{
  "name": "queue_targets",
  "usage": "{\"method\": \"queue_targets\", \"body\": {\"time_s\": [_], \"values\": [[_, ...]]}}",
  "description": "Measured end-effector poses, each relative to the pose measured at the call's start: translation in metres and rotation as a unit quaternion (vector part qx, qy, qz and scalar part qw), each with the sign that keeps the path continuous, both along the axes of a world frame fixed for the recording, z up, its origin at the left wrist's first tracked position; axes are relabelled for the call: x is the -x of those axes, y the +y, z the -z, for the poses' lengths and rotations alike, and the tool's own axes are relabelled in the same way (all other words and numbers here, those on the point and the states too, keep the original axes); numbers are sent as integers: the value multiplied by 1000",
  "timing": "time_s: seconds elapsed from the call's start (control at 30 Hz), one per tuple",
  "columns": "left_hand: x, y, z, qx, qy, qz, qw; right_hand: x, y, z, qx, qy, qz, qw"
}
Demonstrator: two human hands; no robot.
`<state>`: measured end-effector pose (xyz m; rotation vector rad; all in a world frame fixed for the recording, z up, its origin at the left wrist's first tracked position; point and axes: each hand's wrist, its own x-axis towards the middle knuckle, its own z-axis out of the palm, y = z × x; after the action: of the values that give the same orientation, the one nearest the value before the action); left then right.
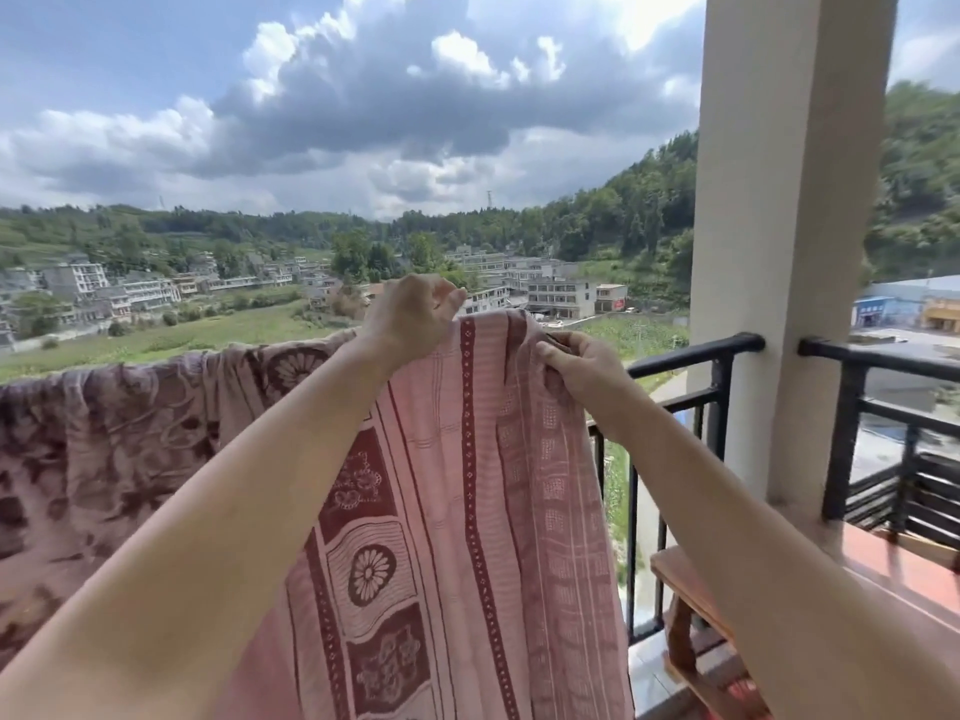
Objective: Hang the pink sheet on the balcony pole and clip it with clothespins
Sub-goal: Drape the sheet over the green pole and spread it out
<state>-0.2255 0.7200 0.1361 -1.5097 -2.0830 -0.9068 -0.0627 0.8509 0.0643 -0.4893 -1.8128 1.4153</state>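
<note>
Pink sheet hangs at the black railing, upper edge pinched in the grip of left hand and right hand. Draping in hand; next likely needs spreading, then clothespins.

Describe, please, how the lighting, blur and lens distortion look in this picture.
Head view: strong daylight, sky blown out white beside the top of the pillar; the pink sheet, left hand and right hand are evenly lit and fairly sharp; the railing right of the pillar is smeared; the wide lens bows the horizon and tilts the pillar.
</note>
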Motion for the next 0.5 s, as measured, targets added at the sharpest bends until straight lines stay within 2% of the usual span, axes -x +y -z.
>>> {"method": "queue_targets", "body": {"time_s": [0.13,0.23,0.3,0.4,0.43,0.5], "values": [[-6,25,1,41,-25,-39,998,-2,11,15,113,42,47,992],[-6,29,4,-64,-60,-5,996,-12,31,27,190,101,162,963],[-11,25,9,-115,-57,61,990,-20,37,33,176,95,238,950],[-15,18,18,-116,-79,107,984,-21,33,40,160,81,259,949],[-15,17,21,-107,-78,99,986,-18,30,41,160,63,260,950],[-12,10,24,-81,-30,37,996,-11,23,44,103,-41,313,943]]}}
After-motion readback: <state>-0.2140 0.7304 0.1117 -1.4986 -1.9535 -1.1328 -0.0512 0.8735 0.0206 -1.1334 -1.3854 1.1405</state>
